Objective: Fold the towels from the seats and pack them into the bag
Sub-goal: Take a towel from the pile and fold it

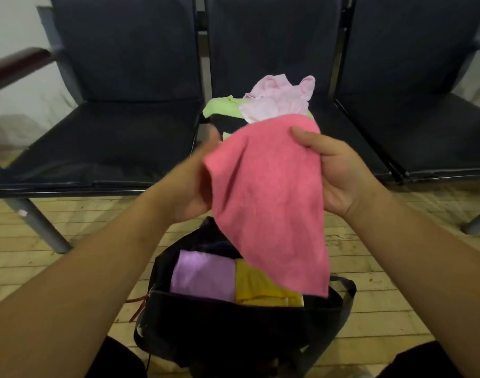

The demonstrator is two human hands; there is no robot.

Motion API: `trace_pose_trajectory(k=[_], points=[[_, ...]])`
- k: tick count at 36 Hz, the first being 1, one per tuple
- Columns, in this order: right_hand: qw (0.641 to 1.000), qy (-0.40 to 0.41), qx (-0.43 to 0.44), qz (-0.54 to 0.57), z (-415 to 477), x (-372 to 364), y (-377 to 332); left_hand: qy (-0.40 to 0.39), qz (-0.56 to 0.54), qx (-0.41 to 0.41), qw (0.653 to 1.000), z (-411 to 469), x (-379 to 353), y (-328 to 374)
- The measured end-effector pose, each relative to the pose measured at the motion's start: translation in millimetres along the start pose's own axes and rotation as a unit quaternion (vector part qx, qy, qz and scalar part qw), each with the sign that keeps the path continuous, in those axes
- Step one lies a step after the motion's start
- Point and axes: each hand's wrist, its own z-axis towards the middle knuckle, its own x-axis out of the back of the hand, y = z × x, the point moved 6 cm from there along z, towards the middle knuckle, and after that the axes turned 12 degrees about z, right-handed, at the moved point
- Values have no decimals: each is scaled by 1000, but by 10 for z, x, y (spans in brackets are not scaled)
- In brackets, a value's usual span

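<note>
Now left hand (188,184) and right hand (339,170) hold a pink towel (269,203) (fuzzy, unfolded).

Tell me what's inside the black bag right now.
A folded purple towel and a folded yellow towel lie side by side in the black bag. The pink towel hangs in front of the bag's far right part, so anything there is hidden.

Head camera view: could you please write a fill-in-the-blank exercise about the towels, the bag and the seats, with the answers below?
1. The right hand grips a ____ towel above the bag.
2. Inside the bag, a folded purple towel lies beside a folded ____ one.
3. The green towel and the pale pink towel lie on the ____ seat.
Missing words: pink; yellow; middle.
</note>
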Motion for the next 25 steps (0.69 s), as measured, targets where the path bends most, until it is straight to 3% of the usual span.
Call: trace_pose_trajectory(k=[3, 8, 12, 15, 19, 25], points=[[998, 24, 37, 54, -2, 36, -89, -73, 111, 4, 991, -1, -80, -193], [995, 51, 51, 62, -12, 136, -150, -34, 126, -6, 991, 23, -124, -255], [994, 101, 8, 33, 51, 275, -130, 4, 51, -13, 999, -14, -166, -180], [987, 139, -57, -60, 42, 380, -41, 29, -12, -13, 999, -20, -185, -125], [976, 111, -155, -106, -6, 454, 132, 88, -103, -18, 991, -10, -149, -62], [977, 85, -154, -120, 35, 480, 149, 131, -73, -13, 989, -29, 6, 5]])
